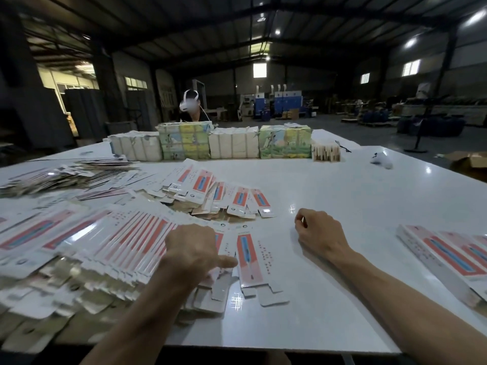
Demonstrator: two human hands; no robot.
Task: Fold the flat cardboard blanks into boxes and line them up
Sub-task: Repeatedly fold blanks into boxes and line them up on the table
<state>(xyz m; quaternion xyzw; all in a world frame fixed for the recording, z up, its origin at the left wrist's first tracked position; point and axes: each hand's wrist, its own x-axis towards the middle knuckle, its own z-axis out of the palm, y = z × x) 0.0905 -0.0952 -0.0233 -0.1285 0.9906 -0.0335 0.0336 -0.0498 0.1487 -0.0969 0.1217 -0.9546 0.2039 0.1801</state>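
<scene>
A fanned stack of flat red, white and blue blanks (113, 241) covers the table's left front. My left hand (193, 248) rests on its right end, fingers bent over the blanks, thumb stretched right onto a blank's edge. One blank (250, 259) lies apart just right of that thumb. My right hand (319, 234) sits on the bare white table (329, 299) with fingers curled under, holding nothing. Folded boxes (445, 256) lie side by side in a row at the right edge.
A loose heap of blanks (210, 196) lies mid-table and another pile (66, 175) at far left. Wrapped bundles (184, 140) line the back edge, beside a white controller (382, 159). A person wearing a headset (191, 106) stands behind them.
</scene>
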